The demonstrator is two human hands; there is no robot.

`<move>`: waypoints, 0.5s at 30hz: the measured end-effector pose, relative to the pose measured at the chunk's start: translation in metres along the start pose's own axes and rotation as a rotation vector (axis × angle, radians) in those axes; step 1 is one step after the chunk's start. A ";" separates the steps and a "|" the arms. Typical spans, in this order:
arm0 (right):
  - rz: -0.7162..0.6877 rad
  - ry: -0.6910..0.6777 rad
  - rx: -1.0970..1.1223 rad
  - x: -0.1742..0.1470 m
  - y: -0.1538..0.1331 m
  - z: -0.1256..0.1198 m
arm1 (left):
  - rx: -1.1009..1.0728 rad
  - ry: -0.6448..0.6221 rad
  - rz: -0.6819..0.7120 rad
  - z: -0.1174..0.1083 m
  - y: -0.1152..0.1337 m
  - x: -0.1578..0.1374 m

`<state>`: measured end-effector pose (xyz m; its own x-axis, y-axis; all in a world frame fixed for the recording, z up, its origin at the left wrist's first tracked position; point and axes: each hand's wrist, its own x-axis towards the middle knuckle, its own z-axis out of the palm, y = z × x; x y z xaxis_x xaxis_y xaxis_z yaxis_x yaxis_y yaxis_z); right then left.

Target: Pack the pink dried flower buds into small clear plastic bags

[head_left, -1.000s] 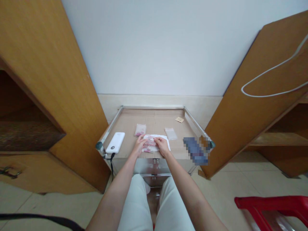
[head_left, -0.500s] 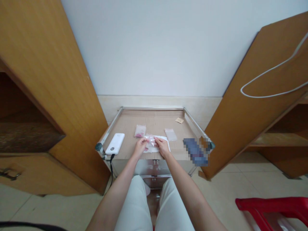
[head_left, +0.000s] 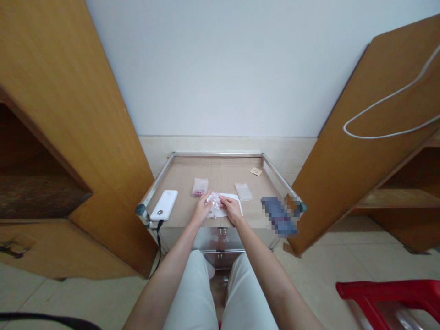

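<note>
Between my two hands is a small clear plastic bag [head_left: 215, 200], held just above a white sheet [head_left: 235, 197] on the table. My left hand [head_left: 202, 208] pinches the bag's left side. On its other side, my right hand [head_left: 231, 208] grips the bag with thumb and fingers. Small pinkish bits show at the bag, too small to name. Beyond my left hand lies another clear bag [head_left: 200, 187] with pink beads in its lower part. A flat clear bag or stack of bags [head_left: 244, 192] rests beyond my right hand.
The brown-topped table [head_left: 220, 167] has a raised metal rim. A white power bank [head_left: 164, 205] with a black cable lies at left, a blurred-out dark item [head_left: 279, 216] at right, a small tan card [head_left: 256, 171] at the back. Wooden cabinets flank the table; a red stool [head_left: 388, 291] stands lower right.
My left hand has shifted slightly, its fingers moving up along the bag, and the bag has changed shape a little. My right hand stays nearly in place.
</note>
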<state>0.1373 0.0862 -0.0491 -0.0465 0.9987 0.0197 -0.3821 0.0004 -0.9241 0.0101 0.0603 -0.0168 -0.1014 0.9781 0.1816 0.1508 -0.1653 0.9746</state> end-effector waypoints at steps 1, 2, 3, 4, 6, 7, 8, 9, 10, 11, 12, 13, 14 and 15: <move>-0.006 -0.001 -0.003 0.000 0.001 0.000 | 0.054 0.003 0.025 0.001 -0.001 -0.001; -0.010 -0.003 -0.003 0.001 0.001 -0.001 | 0.112 0.007 0.055 0.003 -0.001 -0.001; -0.014 -0.007 0.001 0.001 0.001 -0.001 | 0.170 0.011 0.084 0.004 -0.002 -0.002; -0.018 -0.010 0.008 0.000 0.001 -0.001 | 0.226 0.014 0.109 0.006 -0.002 -0.003; -0.023 -0.015 0.027 0.000 0.000 0.000 | 0.330 0.005 0.142 0.010 -0.003 -0.005; -0.021 -0.017 0.040 -0.001 -0.001 0.001 | 0.375 0.000 0.156 0.011 -0.003 -0.006; -0.012 -0.016 0.054 -0.002 -0.002 0.002 | 0.416 -0.005 0.175 0.012 -0.004 -0.007; 0.001 -0.016 0.068 -0.002 -0.003 0.003 | 0.455 -0.010 0.198 0.013 -0.005 -0.008; 0.014 -0.016 0.082 -0.003 -0.005 0.003 | 0.491 -0.010 0.221 0.014 -0.006 -0.009; 0.027 -0.017 0.094 -0.003 -0.006 0.004 | 0.526 -0.003 0.240 0.014 -0.007 -0.010; 0.033 -0.017 0.103 -0.004 -0.007 0.005 | 0.560 0.006 0.254 0.014 -0.008 -0.010; 0.037 -0.018 0.111 -0.004 -0.008 0.005 | 0.591 0.014 0.264 0.014 -0.009 -0.010; 0.039 -0.018 0.117 -0.005 -0.009 0.005 | 0.616 0.024 0.272 0.014 -0.009 -0.010; 0.040 -0.018 0.123 -0.005 -0.010 0.005 | 0.634 0.033 0.281 0.014 -0.010 -0.010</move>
<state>0.1361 0.0805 -0.0382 -0.0799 0.9968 -0.0091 -0.4895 -0.0472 -0.8707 0.0234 0.0538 -0.0297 -0.0030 0.9030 0.4296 0.7203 -0.2961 0.6273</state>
